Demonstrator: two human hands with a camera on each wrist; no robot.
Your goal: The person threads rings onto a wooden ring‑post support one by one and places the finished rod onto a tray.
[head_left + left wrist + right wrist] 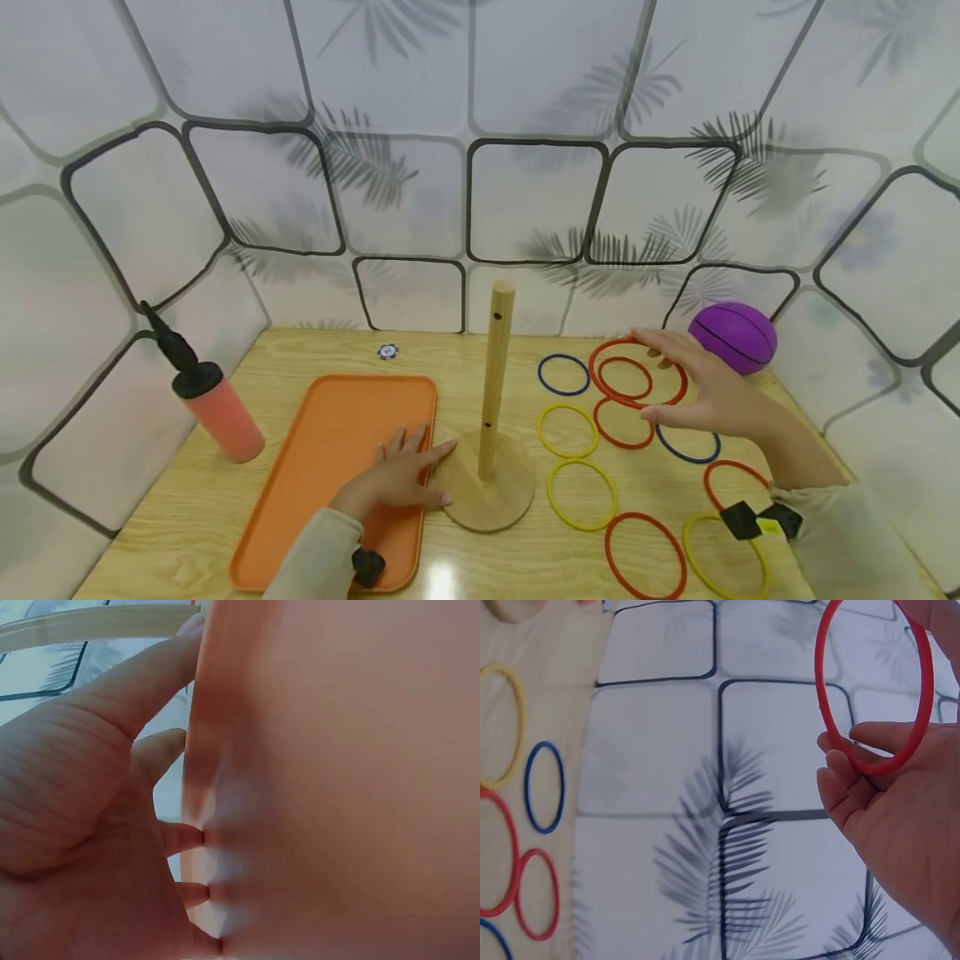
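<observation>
My right hand [708,383] holds a red ring [821,667] raised above the table, thumb at one side and fingers at the other. Spread out at the left, my left hand [401,475] lies over the right rim of the orange tray [330,417]. Its thumb and index finger reach the round base [487,508] of a wooden stand, from which an upright post [495,375] rises. In the left wrist view, the fingertips meet the orange tray's surface. Beneath the held ring, smaller-looking red rings [625,446] lie on the table.
Yellow rings [567,406], blue rings [564,356] and more red rings [645,515] lie right of the stand. A purple ball [735,337] sits at the back right. The pink hand pump [228,421] stands left of the tray, and a small chip [387,352] lies behind it. Patterned walls enclose the table.
</observation>
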